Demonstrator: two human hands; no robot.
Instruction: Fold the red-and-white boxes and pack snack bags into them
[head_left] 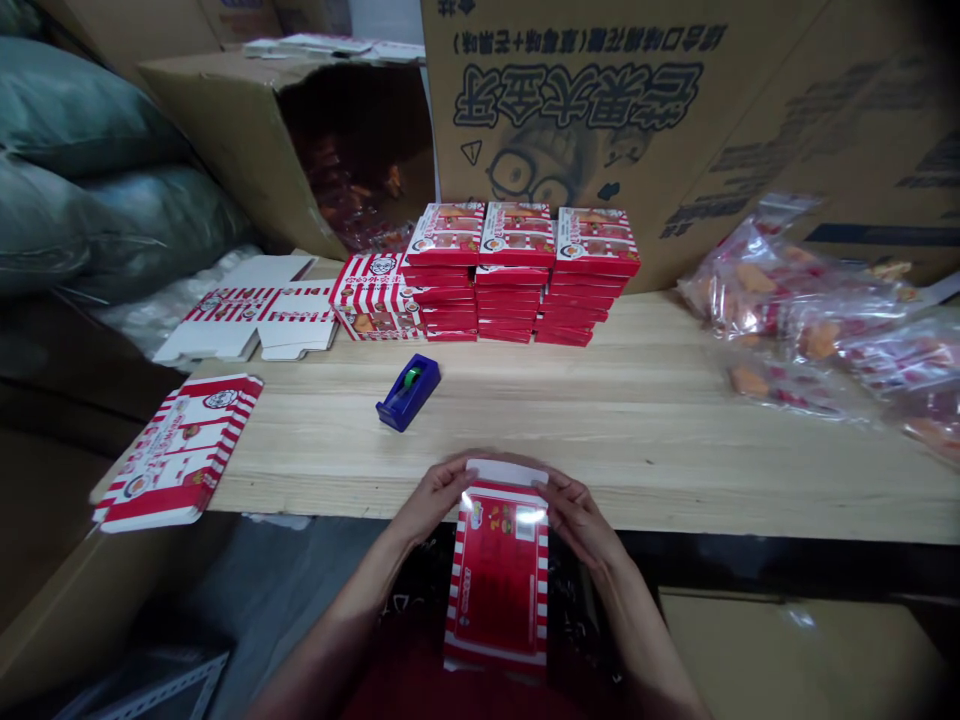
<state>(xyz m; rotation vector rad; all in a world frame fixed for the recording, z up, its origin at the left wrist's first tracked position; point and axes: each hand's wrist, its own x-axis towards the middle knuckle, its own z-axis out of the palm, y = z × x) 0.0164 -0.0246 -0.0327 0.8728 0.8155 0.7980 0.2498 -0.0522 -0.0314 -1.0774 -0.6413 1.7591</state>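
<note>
A red and white printed carton (499,575) is held between my two hands at the table's front edge, its white end flap pointing away from me. My left hand (442,495) pinches the flap's left corner. At the right corner my right hand (574,510) grips it with thumb and fingers. Beyond them lies a blue tape dispenser (409,393) with a green roll core. Several finished-looking red and white boxes (517,270) stand stacked at the back of the table.
Flat cartons (180,450) lie at the table's left edge, with unfolded white cardboard (247,310) behind. Clear bags (810,310) of orange and red items cover the right side. A large open cardboard box (232,140) and printed cartons (585,110) stand behind the wooden table (637,430).
</note>
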